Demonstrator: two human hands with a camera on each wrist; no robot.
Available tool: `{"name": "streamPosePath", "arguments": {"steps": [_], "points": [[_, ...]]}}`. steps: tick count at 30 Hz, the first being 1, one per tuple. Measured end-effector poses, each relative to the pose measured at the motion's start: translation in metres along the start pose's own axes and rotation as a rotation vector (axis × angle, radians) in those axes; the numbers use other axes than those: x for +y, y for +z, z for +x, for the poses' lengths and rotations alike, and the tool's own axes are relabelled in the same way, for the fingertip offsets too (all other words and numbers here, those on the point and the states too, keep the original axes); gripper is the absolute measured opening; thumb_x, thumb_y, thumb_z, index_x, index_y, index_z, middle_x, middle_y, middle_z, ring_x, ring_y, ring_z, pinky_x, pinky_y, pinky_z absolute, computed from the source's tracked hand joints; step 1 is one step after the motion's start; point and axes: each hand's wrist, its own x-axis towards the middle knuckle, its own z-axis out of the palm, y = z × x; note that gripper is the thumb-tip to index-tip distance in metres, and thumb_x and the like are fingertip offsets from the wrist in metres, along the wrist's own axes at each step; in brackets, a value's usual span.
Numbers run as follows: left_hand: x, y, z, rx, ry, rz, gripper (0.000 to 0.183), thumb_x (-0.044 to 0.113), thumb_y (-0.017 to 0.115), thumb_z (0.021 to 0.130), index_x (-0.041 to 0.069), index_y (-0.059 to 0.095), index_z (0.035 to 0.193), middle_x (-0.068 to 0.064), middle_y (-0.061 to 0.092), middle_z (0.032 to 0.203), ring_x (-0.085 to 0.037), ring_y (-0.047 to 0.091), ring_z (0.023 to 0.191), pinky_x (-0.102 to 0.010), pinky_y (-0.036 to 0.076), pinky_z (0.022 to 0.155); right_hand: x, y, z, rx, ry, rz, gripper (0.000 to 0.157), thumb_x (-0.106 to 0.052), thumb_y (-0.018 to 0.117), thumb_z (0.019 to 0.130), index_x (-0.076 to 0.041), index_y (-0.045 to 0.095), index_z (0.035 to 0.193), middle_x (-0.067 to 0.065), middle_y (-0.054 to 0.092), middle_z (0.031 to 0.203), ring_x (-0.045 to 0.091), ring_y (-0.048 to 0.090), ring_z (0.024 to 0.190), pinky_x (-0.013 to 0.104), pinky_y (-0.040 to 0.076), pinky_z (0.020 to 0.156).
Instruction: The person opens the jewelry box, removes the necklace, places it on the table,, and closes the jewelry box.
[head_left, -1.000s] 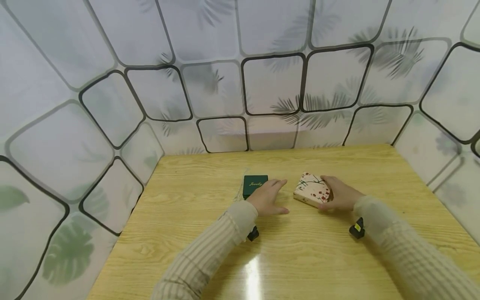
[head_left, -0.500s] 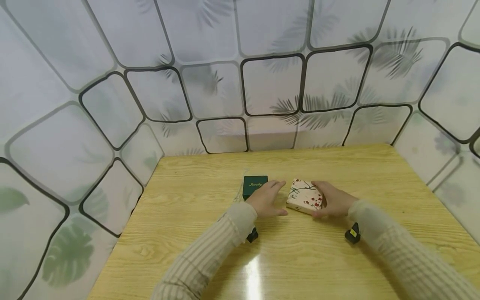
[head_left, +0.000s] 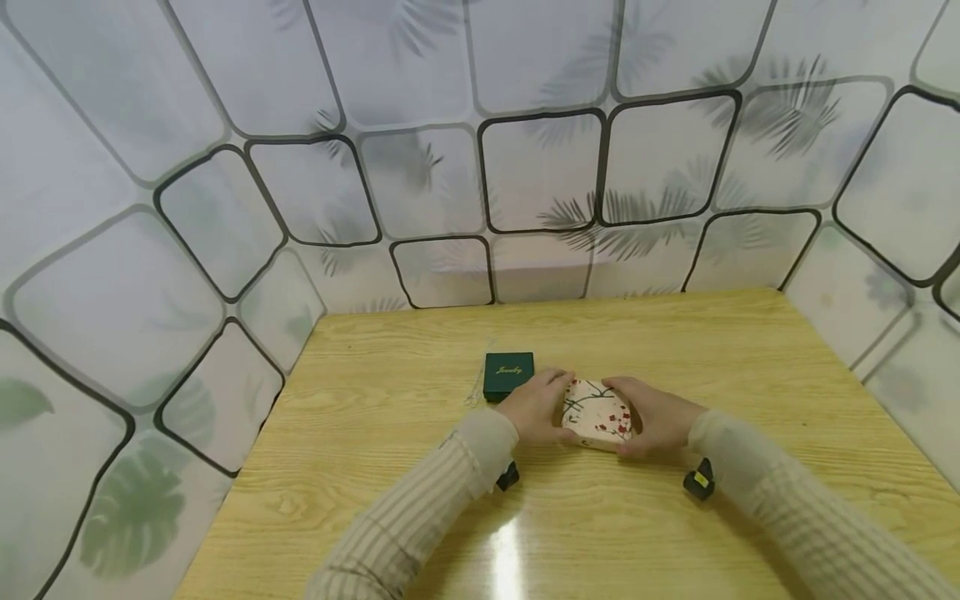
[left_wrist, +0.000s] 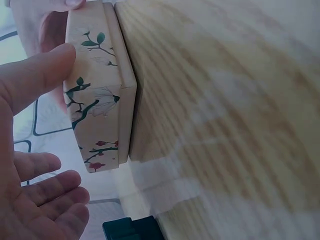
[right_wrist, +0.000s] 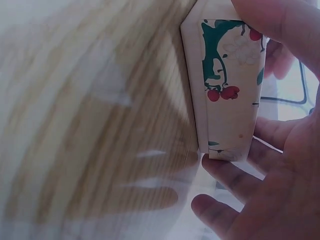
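Observation:
A cream floral box (head_left: 597,413) with red blossoms and green stems lies flat on the table between my two hands. My right hand (head_left: 660,417) holds it from the right, thumb at the near side and fingers at the far side; the right wrist view shows fingertips (right_wrist: 220,172) by its far corner. My left hand (head_left: 536,407) is at its left side. In the left wrist view the thumb (left_wrist: 62,57) overlaps the box's edge, though contact is unclear, while the other fingers lie loosely spread, apart from the box. Behind the left hand sits a dark green box (head_left: 508,375) lettered "Jewelry".
A thin silvery chain (head_left: 474,390) lies along the left of the green box. The wooden table (head_left: 360,400) meets a patterned curtain (head_left: 543,175) at its back and sides. Light reflects off the table's front part.
The floral box has slid left and nearer with my right hand, and turned slightly straighter. My left hand has barely moved; the gap between it and the box has closed.

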Motion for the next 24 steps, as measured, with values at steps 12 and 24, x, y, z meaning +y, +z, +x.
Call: {"name": "streamPosePath", "arguments": {"steps": [12, 24], "points": [[0.0, 0.006, -0.008, -0.046, 0.03, -0.018, 0.105, 0.066, 0.065, 0.076, 0.011, 0.021, 0.154, -0.002, 0.027, 0.154, -0.017, 0.033, 0.137, -0.03, 0.035, 0.107, -0.012, 0.005, -0.004, -0.035, -0.001, 0.017, 0.113, -0.045, 0.086, 0.068, -0.004, 0.022, 0.151, 0.014, 0.029, 0.151, 0.035, 0.031, 0.136, 0.056, 0.026, 0.109], [-0.004, 0.011, -0.022, -0.045, 0.06, -0.055, 0.104, 0.068, 0.064, 0.075, 0.009, 0.026, 0.153, -0.004, 0.027, 0.154, -0.017, 0.031, 0.138, -0.03, 0.034, 0.108, -0.028, 0.008, -0.008, -0.056, -0.046, 0.01, 0.111, -0.04, 0.086, 0.068, -0.002, 0.022, 0.15, 0.015, 0.031, 0.15, 0.035, 0.033, 0.135, 0.054, 0.029, 0.108]]}}
